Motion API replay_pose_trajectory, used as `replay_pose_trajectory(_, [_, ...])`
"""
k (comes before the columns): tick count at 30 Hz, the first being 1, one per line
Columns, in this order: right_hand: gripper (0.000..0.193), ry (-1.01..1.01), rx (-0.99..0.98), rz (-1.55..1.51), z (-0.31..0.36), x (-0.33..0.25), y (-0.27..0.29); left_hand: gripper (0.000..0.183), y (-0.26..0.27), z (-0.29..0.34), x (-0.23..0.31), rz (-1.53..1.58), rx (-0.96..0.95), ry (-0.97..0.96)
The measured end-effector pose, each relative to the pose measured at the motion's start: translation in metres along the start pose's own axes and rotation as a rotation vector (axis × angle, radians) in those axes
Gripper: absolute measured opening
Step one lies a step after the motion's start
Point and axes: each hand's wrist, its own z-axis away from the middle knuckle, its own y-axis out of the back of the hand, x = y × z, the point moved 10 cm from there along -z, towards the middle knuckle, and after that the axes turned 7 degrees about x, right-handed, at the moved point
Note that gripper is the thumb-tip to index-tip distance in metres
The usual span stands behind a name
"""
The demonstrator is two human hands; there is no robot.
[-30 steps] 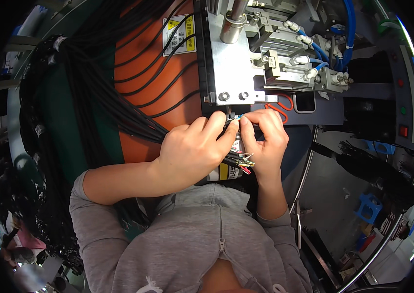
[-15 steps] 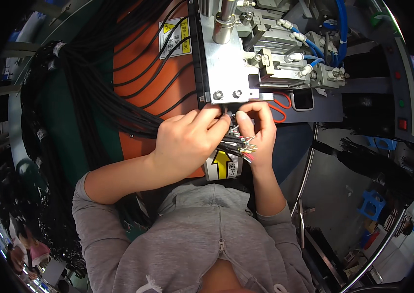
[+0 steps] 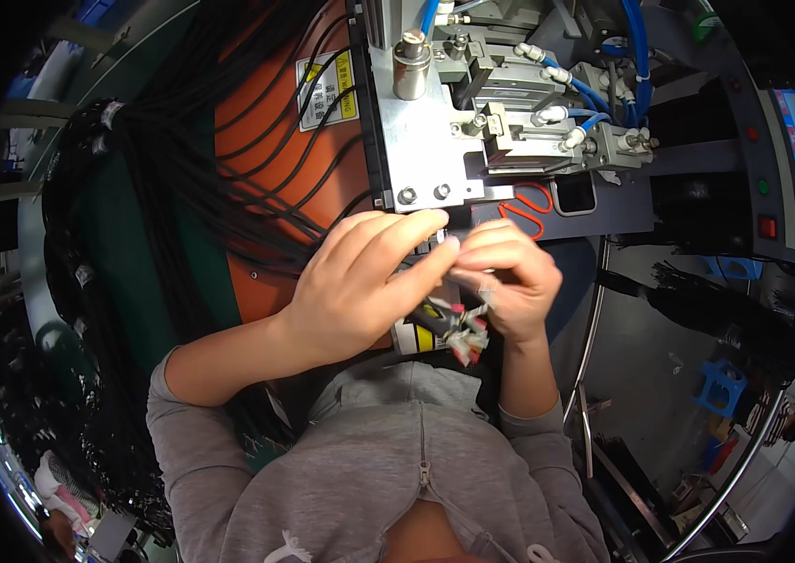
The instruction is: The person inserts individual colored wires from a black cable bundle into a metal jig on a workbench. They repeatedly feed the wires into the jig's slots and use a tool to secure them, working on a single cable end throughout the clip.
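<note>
Pinching small wire connectors (image 3: 458,324) — left hand (image 3: 360,286), right hand (image 3: 510,281) (fingers pressed together) — below a metal fixture (image 3: 426,141).

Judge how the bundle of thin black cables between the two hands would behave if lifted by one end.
The black cables probably flop: they drape in loose curves over the orange panel. They look thin, so likely light. Both the left hand and right hand pinch the cable ends, suggesting they splay easily.

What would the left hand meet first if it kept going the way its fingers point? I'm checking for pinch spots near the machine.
Its fingers point right and slightly up, so the left hand would most likely meet the right hand first; their fingertips already nearly touch. The grey metal plate lies just above that line, though depth is unclear.
</note>
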Motion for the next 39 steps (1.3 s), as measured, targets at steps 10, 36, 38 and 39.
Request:
replay_pose_trajectory(10, [0.025,-0.203,0.209,-0.255,0.007,-0.001,0.004,0.026,0.005,0.001,0.001,0.105,0.054,-0.028])
replay_pose_trajectory(36, [0.008,-0.381,-0.018,0.162,0.004,0.024,0.010,0.032,-0.015,0.009,0.007,-0.138,-0.034,-0.050])
replay_pose_trajectory(38, [0.007,-0.278,0.004,0.377,0.001,0.022,0.007,0.034,-0.022,0.011,0.005,-0.185,-0.098,-0.034])
replay_pose_trajectory(39, [0.006,-0.224,0.019,0.488,0.000,0.018,0.005,0.033,-0.024,0.010,0.005,-0.227,-0.113,-0.029])
